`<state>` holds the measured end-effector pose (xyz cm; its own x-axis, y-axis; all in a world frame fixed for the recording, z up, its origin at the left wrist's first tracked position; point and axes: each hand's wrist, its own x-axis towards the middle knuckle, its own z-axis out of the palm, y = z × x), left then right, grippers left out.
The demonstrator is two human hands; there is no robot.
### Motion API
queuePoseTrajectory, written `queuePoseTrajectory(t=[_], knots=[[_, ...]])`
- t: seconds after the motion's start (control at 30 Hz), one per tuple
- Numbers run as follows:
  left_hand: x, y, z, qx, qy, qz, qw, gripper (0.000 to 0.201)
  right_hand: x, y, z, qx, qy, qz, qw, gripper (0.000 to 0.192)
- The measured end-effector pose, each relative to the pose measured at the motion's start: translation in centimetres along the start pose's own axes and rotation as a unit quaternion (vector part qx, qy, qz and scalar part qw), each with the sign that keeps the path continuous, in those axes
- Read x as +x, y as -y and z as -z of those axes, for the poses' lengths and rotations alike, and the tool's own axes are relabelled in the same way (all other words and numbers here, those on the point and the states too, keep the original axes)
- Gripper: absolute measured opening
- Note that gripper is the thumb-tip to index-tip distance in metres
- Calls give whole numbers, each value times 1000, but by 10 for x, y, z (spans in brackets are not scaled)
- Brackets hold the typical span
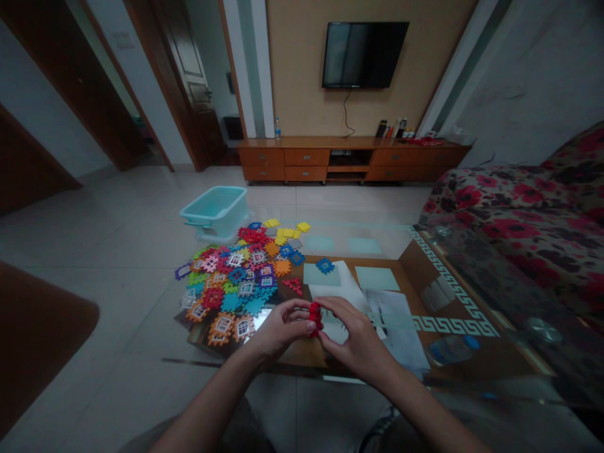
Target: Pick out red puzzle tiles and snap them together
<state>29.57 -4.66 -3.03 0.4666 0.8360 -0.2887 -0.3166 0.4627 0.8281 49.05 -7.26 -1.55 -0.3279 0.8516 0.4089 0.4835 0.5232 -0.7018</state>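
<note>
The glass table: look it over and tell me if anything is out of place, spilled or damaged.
Nothing looks damaged or spilled. The coloured puzzle tiles lie in a loose heap, with one blue tile and one red triangle lying apart from it. The left hand and right hand hold red pieces together.

Teal tub (216, 211) beside wall-mounted television (363, 54)

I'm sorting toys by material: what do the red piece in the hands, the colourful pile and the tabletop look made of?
Red piece, pinched between left hand and right hand: likely moulded plastic, matte, saturated colour. Pile of pieces: same look, thin flat tiles with toothed edges, possibly foam. Tabletop: glass, glossy, papers visible beneath.
</note>
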Motion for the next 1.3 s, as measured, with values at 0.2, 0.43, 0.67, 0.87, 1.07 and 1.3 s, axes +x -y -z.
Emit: queuePoseTrajectory(t=[0.2,0.43,0.67,0.87,1.07,1.3], knots=[[-2,-3,-3,-5,16,-2,1000,50,0,0,1,3,3,1,1000,55],[-1,2,3,-28,25,23,999,49,1,4,-1,17,10,-8,1000,54],[-1,3,1,-36,9,21,999,50,3,9,-1,9,15,-17,1000,55],[-3,1,-1,-22,6,43,999,51,3,8,-1,-8,11,-19,1000,53],[-5,0,-2,-24,24,47,998,50,2,8,-1,-28,7,-11,1000,53],[-5,1,-1,12,32,70,997,39,1,9,0,-44,4,-1,999,54]])
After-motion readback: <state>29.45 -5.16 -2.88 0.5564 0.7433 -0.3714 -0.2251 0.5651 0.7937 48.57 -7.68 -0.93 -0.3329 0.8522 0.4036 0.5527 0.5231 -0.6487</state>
